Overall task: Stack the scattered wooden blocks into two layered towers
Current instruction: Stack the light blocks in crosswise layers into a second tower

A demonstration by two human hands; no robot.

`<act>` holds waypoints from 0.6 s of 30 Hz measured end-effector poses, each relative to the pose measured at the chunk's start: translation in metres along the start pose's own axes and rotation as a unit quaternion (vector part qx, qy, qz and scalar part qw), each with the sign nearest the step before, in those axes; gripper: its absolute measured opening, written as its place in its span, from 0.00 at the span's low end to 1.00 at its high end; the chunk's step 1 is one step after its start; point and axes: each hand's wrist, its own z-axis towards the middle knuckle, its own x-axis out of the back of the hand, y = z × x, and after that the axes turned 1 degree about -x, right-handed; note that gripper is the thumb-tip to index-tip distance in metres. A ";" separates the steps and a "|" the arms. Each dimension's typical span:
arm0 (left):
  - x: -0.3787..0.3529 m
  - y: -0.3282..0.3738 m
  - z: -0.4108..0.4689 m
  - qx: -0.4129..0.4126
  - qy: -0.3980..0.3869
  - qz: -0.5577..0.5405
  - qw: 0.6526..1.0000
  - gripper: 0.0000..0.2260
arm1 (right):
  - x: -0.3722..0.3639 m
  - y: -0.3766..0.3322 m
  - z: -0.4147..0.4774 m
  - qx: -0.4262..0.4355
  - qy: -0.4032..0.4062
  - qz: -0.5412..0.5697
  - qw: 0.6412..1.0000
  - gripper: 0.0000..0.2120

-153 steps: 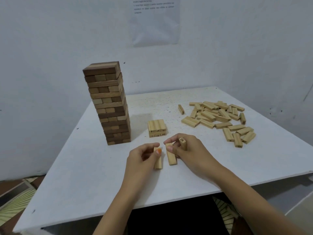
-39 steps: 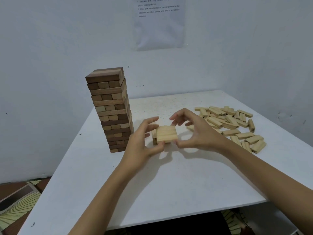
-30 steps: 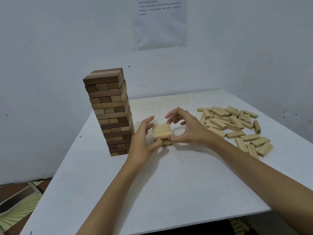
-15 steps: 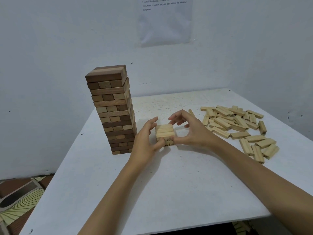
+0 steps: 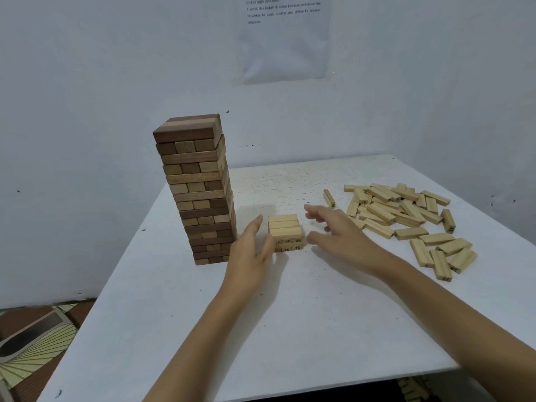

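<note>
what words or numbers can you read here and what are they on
"5. Ambil blok berbaki di sekitar kawasan": paper on the wall, rest blurred.
"31", "52", "24": on block ends of the short stack.
"37": one loose block in the pile; others too small.
</note>
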 end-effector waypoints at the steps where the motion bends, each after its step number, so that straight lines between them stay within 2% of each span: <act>1: 0.000 -0.001 0.000 0.003 0.000 0.001 1.000 0.22 | -0.004 0.000 -0.004 -0.005 -0.011 -0.005 1.000 0.29; 10: -0.005 -0.006 0.002 0.023 -0.054 0.014 0.998 0.24 | -0.022 -0.003 -0.005 -0.003 -0.026 -0.110 0.994 0.23; 11: -0.005 -0.006 0.002 0.024 -0.063 0.014 0.998 0.24 | -0.023 -0.001 -0.004 -0.003 -0.021 -0.114 0.993 0.20; 13: -0.008 -0.006 0.002 0.015 -0.070 0.017 0.997 0.23 | -0.024 0.003 -0.001 -0.004 -0.018 -0.123 0.992 0.07; 14: -0.009 -0.006 0.002 0.008 -0.069 0.025 0.997 0.23 | -0.025 0.003 -0.001 -0.004 -0.017 -0.120 0.993 0.05; 15: -0.009 -0.007 0.001 0.005 -0.067 0.031 0.997 0.22 | -0.025 0.003 -0.001 -0.003 -0.023 -0.121 0.992 0.07; 18: -0.011 -0.011 0.002 0.005 -0.062 0.024 0.998 0.21 | -0.026 0.002 -0.001 0.011 -0.025 -0.125 0.992 0.21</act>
